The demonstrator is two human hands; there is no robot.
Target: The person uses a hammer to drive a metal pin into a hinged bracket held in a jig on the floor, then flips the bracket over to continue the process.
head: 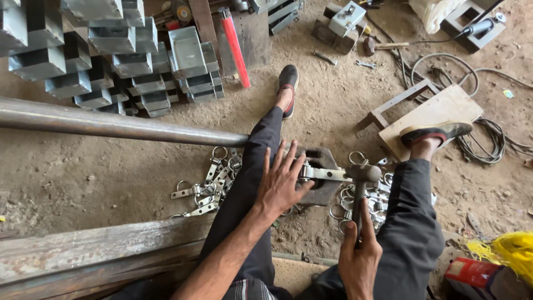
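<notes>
We sit on the dirt floor with a metal strap [327, 174] lying flat on a block [319, 178] between our legs. The strap looks thin, stiff and light, likely to skid, so we judge it best pinned near its end. Our left hand [282, 180] lies spread, fingers flat beside the strap. Our right hand [360, 256] is wrapped around a heavy hammer [362, 183], head resting on the strap.

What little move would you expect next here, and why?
Probably a short lift of the hammer for a tap. The right hand grips its handle, the head rests on the metal strap piece lying on the iron block, and the left hand pins that piece down.
</notes>
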